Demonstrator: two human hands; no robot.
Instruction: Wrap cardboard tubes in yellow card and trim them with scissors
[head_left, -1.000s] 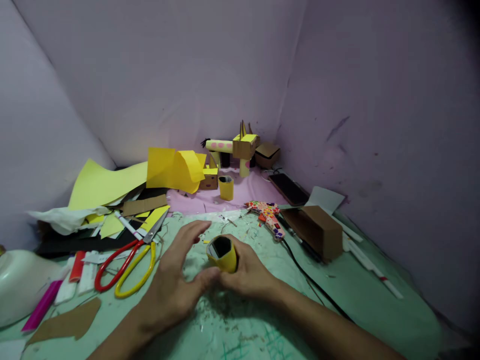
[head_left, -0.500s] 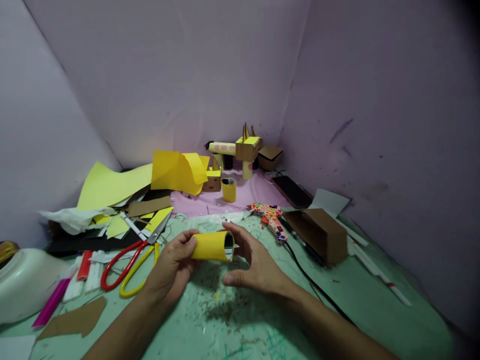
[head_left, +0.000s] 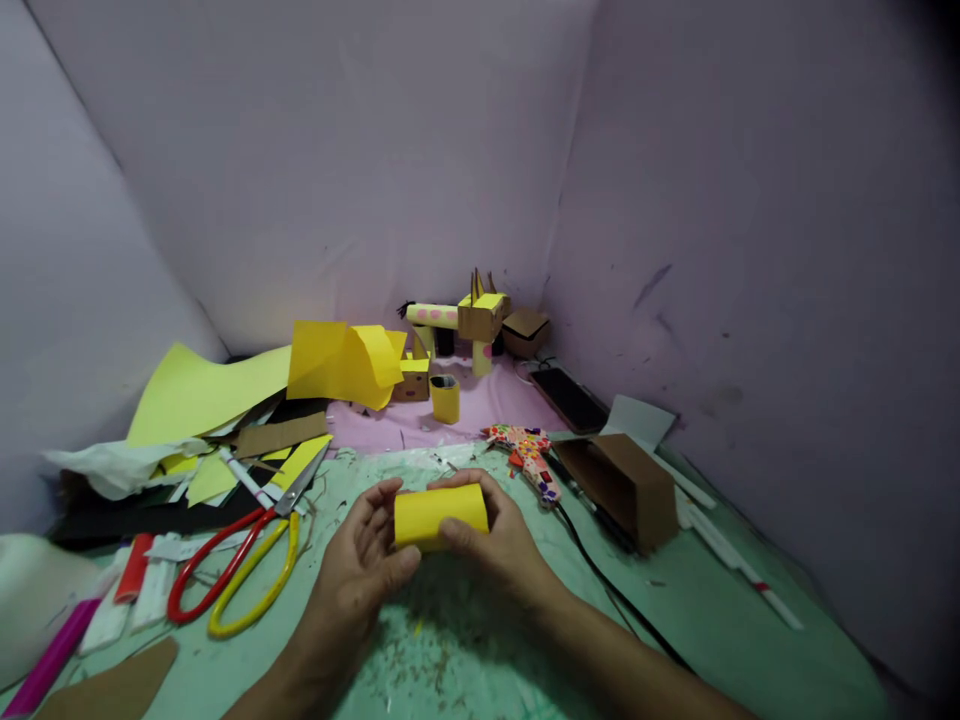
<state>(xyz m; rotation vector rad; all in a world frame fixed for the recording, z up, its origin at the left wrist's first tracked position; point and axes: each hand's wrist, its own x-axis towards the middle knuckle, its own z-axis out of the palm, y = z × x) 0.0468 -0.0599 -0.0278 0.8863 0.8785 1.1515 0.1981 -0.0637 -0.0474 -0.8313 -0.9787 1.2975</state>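
Observation:
A yellow paper tube [head_left: 433,513] lies sideways above the table. My right hand [head_left: 496,540] is closed on its right half, the thumb pressed against the front and the fingers behind. At the tube's left end my left hand [head_left: 361,562] is cupped, its thumb and fingers apart. Whether its fingertips touch the tube I cannot tell. Behind my hands a similar short yellow tube [head_left: 446,400] stands upright on pink cloth. Left of my hands lie scissors [head_left: 281,510] with one red and one yellow handle.
A patterned glue gun [head_left: 529,458] with a black cord lies right of centre, beside an open cardboard box [head_left: 637,490] and a phone [head_left: 568,398]. Yellow paper sheets [head_left: 330,362], markers [head_left: 135,568] and scraps crowd the left. A cardboard animal figure [head_left: 480,318] stands at the back.
The tube has passed from my left hand's grip to my right hand's. My left fingers have loosened and spread. The view has shifted slightly, so the table things appear lower and further left.

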